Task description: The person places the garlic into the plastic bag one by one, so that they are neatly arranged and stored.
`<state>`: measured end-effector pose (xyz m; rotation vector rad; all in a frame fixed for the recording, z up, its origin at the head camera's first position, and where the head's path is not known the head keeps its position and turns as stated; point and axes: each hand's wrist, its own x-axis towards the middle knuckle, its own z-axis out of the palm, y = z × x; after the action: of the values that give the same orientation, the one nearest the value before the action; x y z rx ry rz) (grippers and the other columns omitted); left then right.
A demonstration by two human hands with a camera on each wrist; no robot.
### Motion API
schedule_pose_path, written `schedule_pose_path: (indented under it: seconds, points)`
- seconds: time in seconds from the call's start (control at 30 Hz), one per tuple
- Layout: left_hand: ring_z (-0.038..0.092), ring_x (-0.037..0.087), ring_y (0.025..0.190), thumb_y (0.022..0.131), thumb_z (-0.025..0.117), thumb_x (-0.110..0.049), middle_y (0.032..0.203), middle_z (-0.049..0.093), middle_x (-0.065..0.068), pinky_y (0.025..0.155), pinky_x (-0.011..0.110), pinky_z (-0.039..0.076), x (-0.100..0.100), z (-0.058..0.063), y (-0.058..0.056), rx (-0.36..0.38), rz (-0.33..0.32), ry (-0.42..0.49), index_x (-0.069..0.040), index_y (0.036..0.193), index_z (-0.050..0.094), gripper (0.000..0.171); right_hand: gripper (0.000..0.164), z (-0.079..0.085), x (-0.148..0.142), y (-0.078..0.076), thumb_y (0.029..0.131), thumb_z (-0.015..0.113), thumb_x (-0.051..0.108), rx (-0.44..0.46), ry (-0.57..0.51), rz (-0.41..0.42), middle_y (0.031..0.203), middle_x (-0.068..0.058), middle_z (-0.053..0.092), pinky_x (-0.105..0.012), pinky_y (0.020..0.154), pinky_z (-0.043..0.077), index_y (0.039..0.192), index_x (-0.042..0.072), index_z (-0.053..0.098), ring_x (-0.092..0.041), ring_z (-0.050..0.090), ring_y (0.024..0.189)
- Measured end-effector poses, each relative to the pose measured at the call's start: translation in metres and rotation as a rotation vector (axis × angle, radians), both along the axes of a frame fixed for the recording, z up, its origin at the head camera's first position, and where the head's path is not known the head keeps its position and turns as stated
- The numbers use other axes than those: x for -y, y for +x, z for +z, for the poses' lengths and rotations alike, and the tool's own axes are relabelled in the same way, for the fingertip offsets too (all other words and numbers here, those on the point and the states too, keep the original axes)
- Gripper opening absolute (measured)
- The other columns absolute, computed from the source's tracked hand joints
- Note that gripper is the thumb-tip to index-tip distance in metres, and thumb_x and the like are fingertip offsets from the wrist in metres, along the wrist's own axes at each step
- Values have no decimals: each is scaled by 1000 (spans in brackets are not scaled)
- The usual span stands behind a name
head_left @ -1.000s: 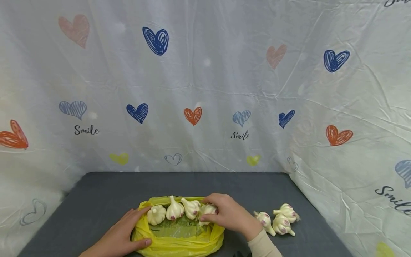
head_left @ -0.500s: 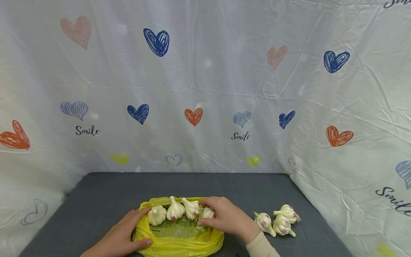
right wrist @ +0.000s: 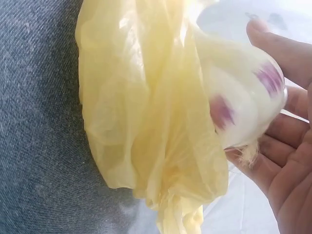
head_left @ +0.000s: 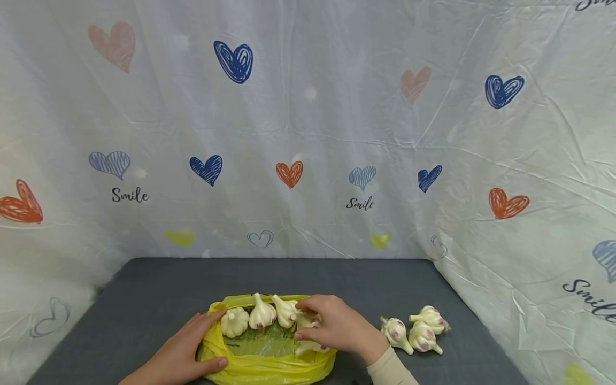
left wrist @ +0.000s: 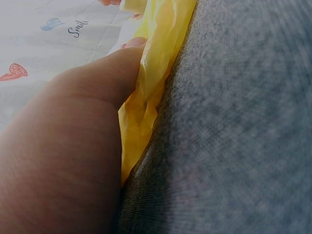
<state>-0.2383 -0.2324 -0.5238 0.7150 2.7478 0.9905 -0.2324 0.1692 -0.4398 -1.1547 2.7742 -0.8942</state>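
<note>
A yellow plastic bag (head_left: 269, 369) lies with its mouth spread wide on the table. My left hand (head_left: 185, 345) grips its left end, index finger along the back rim and thumb at the front; the thumb (left wrist: 105, 70) presses the yellow plastic in the left wrist view. Inside, garlic bulbs (head_left: 262, 314) with purple marks line the back. My right hand (head_left: 337, 326), at the bag's right end, has thumb and fingers around a garlic bulb (head_left: 305, 321), partly hidden by the hand. Below the thumb another bulb (head_left: 309, 347) shows. The right wrist view has a garlic bulb (right wrist: 243, 92) beside the fingers.
On the dark grey table (head_left: 168, 289), three loose garlic bulbs (head_left: 423, 337) lie to the right of my right hand. A pale curtain (head_left: 308, 117) printed with hearts and "Smile" hangs behind the table and along its sides.
My right hand has shifted slightly left and down over the bag's right end. A bulb has come into sight below its thumb. My left hand keeps its place on the bag.
</note>
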Motion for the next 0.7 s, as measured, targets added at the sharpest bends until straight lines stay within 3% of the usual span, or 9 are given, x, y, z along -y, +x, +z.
schedule_pose_path:
  seconds: [0.37,0.7]
  points:
    - [20,74,150,102,75,-56,172,38,20,97,93,34,0,-1,0,-13,-3,-3,-18,172,37,88,53,0,0,-1,101,79,49,30,-10,-13,129,3,74,-27,89,60,142,15,72,-1,69,106]
    - [21,75,150,101,75,-57,173,37,19,97,93,34,1,-1,0,-17,-3,0,-19,172,37,88,51,-2,0,0,102,78,50,0,6,-18,128,4,74,-27,90,60,140,15,73,-2,69,107]
